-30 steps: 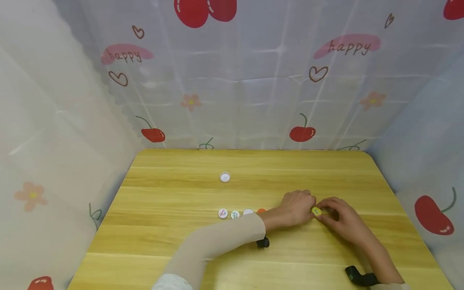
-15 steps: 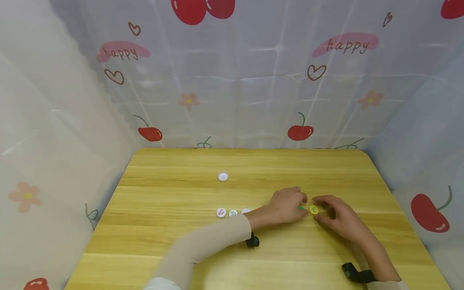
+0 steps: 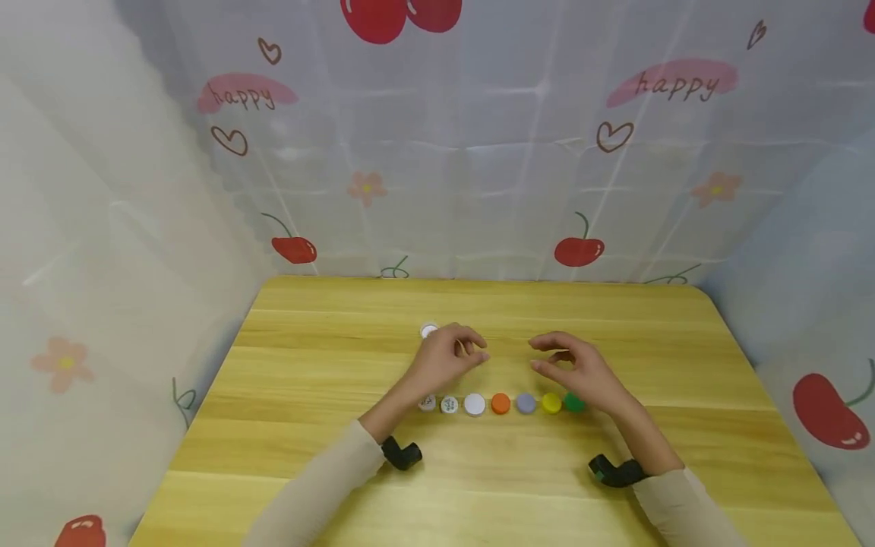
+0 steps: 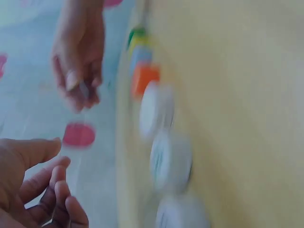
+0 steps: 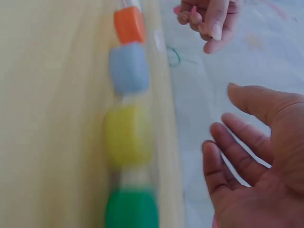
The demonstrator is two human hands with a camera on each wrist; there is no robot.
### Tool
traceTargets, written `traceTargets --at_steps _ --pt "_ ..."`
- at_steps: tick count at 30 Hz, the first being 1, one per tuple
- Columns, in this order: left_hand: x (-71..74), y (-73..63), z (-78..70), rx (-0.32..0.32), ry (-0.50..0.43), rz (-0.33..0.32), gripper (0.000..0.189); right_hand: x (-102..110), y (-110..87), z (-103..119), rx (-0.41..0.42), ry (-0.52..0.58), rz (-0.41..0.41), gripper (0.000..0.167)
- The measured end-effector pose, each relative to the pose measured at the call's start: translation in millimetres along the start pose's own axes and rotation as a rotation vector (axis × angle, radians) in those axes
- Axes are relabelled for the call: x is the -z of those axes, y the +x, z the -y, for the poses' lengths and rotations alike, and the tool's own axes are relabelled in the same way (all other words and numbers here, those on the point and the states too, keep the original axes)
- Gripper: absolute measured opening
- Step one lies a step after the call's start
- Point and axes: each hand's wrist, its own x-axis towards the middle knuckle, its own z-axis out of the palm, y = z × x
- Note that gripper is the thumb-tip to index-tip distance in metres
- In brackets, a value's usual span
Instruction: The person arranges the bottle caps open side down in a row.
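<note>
Both hands hover over the row of bottle caps with their fingers loosely bent and nothing between them. My left hand [image 3: 447,355] is above the left end of the row, and my right hand [image 3: 581,371] above the right end. From left to right lie two white caps with print [image 3: 449,406], a plain white cap [image 3: 475,405], an orange cap [image 3: 500,403], a lilac-blue cap [image 3: 525,403], a yellow cap [image 3: 551,403] and a green cap [image 3: 573,403]. My right arm partly covers the green one, my left arm the leftmost. In the right wrist view the yellow cap [image 5: 128,135] looks blurred.
Behind my left hand sits a round white piece [image 3: 428,330], partly covered by the hand. The wooden table [image 3: 342,319] meets a printed curtain [image 3: 451,190] at its back edge. A black camera mount [image 3: 402,454] sits on each wrist.
Both hands have let go of the green and yellow caps and lifted away, moving left and toward the back. The whole row of caps now shows, with yellow and green at its right end.
</note>
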Motion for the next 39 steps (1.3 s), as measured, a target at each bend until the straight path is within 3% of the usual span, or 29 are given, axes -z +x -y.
traceTargets --at_steps 5,10,14,21,31,39 --pt "57.1 7.7 33.9 0.074 -0.049 -0.077 0.028 -31 52.0 13 -0.028 0.059 0.123 0.044" --pt "82.0 9.8 63.8 0.166 -0.016 -0.071 0.038 -61 91.7 24 -0.038 0.075 0.219 0.046" --pt "83.6 8.9 79.5 0.193 -0.002 -0.035 0.038 -82 113.1 23 -0.045 0.044 0.245 0.047" --pt "79.0 11.3 90.0 0.162 -0.001 0.018 0.043 -108 139.7 16 -0.082 0.024 0.225 0.05" --pt "69.0 12.5 99.9 0.15 0.066 0.004 0.032 -132 145.9 28 -0.074 -0.134 0.146 0.04" --pt "66.3 16.1 97.6 0.103 0.122 -0.016 0.029 -134 145.3 30 -0.058 -0.132 0.105 0.032"
